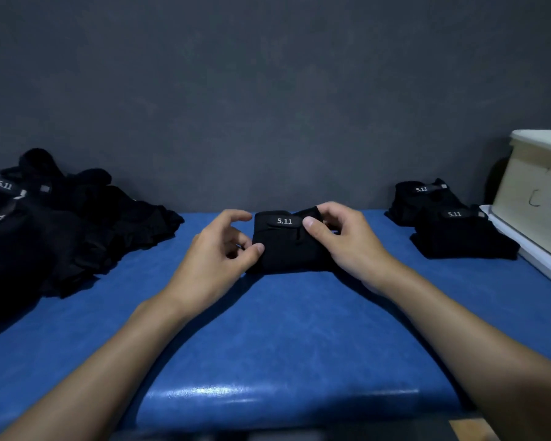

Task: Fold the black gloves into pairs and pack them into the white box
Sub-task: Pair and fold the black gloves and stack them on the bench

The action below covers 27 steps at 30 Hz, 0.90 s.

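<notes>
A folded pair of black gloves [283, 246] with a "5.11" strap lies at the middle of the blue table [268, 329]. My left hand [217, 253] pinches its left edge with the thumb, fingers curled above. My right hand [347, 240] grips its right side, thumb pressing on the strap. A heap of loose black gloves [61, 230] lies at the left. Two folded pairs [427, 198] [462, 237] sit at the right beside the white box [538, 198].
The white box stands on its lid [528, 253] at the table's right edge. A dark grey wall [268, 90] rises directly behind the table. Bare blue surface stretches in front of my forearms.
</notes>
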{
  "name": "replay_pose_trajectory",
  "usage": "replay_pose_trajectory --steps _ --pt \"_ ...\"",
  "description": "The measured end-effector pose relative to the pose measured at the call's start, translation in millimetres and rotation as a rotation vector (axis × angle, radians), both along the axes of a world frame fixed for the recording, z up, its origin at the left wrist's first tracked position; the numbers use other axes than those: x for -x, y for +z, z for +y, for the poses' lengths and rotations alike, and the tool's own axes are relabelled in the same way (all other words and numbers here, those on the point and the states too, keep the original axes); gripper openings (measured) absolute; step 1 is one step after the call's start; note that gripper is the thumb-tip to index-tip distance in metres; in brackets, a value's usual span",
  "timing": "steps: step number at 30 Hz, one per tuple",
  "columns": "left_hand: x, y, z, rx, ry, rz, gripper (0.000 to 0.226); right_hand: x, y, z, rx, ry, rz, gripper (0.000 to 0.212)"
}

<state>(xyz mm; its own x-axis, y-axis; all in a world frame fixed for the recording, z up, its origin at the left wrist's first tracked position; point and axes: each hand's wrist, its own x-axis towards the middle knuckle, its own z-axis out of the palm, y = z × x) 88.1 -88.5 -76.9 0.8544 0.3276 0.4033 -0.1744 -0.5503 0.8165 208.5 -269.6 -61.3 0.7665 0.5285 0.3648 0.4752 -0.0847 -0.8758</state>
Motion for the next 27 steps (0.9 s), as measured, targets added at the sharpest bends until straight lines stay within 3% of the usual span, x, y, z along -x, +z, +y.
replay_pose_trajectory --steps 5,9,15,19,24,27 --pt "0.4 -1.5 0.3 -0.011 0.021 0.022 0.040 -12.0 -2.6 9.6 0.047 0.003 -0.066 0.007" --pt "2.4 -0.7 0.0 -0.130 0.020 0.003 0.046 -23.0 -7.0 18.3 0.138 -0.050 -0.040 0.010" --pt "3.8 -3.5 0.3 -0.348 0.043 0.077 0.021 -32.1 -10.8 27.1 0.207 -0.144 -0.043 0.023" --pt "4.6 -3.1 0.1 -0.402 0.064 0.125 0.020 -28.4 -8.1 24.1 0.253 -0.214 -0.082 0.035" --pt "4.3 -3.8 -0.2 -0.407 0.085 0.147 0.020 -20.5 -0.4 -8.2 0.295 0.093 -0.011 0.055" --pt "6.4 -0.7 -3.0 -0.392 0.086 0.167 0.019 -17.1 -6.6 -20.3 0.438 0.112 -0.144 0.068"
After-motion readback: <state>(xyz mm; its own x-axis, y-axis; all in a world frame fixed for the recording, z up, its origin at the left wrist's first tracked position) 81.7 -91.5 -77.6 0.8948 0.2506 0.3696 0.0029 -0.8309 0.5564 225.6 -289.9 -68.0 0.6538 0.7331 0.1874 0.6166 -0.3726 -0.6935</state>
